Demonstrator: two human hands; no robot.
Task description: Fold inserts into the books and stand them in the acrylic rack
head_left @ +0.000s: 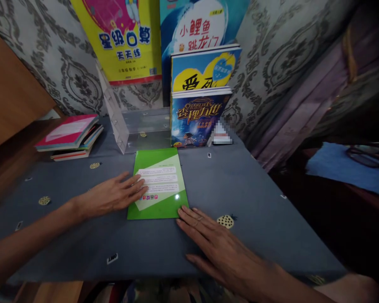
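Note:
A thin green book (159, 183) lies flat on the grey cloth-covered table (255, 202), back cover up. My left hand (115, 194) lies flat with fingers stretched out, fingertips on the book's left edge. My right hand (217, 244) rests flat on the cloth, its fingertips touching the book's near right corner. Neither hand holds anything.
A clear acrylic book stand (135, 126) holds upright books (197, 118) at the back. Large picture books (126, 38) lean on the patterned wall. A stack of books (72, 136) lies at the left. A curtain (303, 97) hangs on the right, past the table's edge.

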